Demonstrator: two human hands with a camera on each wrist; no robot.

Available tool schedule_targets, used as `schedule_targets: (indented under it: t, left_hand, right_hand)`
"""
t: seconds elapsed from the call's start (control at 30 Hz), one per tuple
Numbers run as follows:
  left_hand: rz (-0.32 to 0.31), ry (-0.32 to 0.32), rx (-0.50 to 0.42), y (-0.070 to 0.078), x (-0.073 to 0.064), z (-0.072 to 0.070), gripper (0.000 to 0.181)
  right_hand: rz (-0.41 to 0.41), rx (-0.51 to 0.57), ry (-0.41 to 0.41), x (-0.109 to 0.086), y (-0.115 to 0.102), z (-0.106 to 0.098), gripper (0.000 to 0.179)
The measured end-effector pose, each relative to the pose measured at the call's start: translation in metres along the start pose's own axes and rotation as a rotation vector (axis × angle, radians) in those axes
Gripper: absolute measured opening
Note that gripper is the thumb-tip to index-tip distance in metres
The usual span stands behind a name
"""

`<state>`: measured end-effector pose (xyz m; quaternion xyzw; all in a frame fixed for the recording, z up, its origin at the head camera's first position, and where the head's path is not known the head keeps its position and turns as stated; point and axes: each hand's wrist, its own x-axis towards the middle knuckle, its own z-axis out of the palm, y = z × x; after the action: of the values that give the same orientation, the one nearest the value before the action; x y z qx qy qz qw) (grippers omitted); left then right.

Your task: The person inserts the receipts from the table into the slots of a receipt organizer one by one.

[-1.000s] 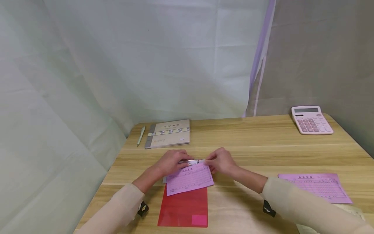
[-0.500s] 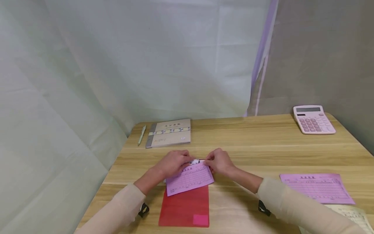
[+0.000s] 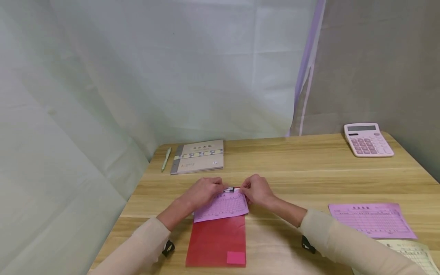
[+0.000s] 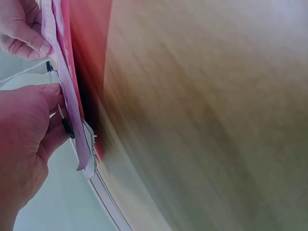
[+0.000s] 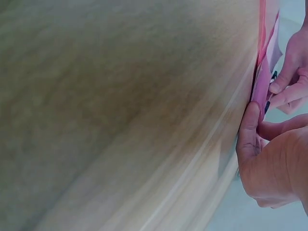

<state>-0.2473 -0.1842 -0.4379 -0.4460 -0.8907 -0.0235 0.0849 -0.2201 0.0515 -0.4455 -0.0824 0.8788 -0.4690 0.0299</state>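
Note:
A pink printed form [image 3: 225, 208] lies over the upper part of a red folder [image 3: 216, 240] with a small pink label near its bottom. At the folder's top edge sits a metal clip [image 3: 231, 189] with black ends. My left hand [image 3: 203, 193] holds the clip between thumb and fingers, seen closer as the black clip end [image 4: 66, 126] in the left wrist view. With thumb and index finger my right hand [image 3: 258, 191] pinches the form's upper right corner. In the right wrist view, the form's edge [image 5: 262, 86] shows side-on. The left hand hides the form's upper left corner.
Another pink form [image 3: 372, 219] lies at the right, with a pale yellow form [image 3: 409, 250] in front of it, partly behind the right sleeve. A pink calculator [image 3: 368, 140] stands back right. A notebook [image 3: 199, 156] and a pen [image 3: 166, 159] lie back left.
The pink form has slid up towards the clip and straightened slightly, so more of the red folder shows below it. Both hands have stayed near the folder's top edge.

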Motion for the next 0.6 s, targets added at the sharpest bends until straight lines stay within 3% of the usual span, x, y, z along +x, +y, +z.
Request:
schedule_targets:
  t: [0.37, 0.6]
  left_hand:
    - [0.016, 0.004, 0.007, -0.0007, -0.0012, 0.0019, 0.028]
    - [-0.026, -0.015, -0.057, 0.0001, -0.0007, 0.0004, 0.027]
  right_hand:
    - [-0.004, 0.022, 0.062, -0.0007, 0.0017, 0.0047, 0.012]
    - [0.010, 0.014, 0.069, -0.0009, 0.0001, 0.0043, 0.013]
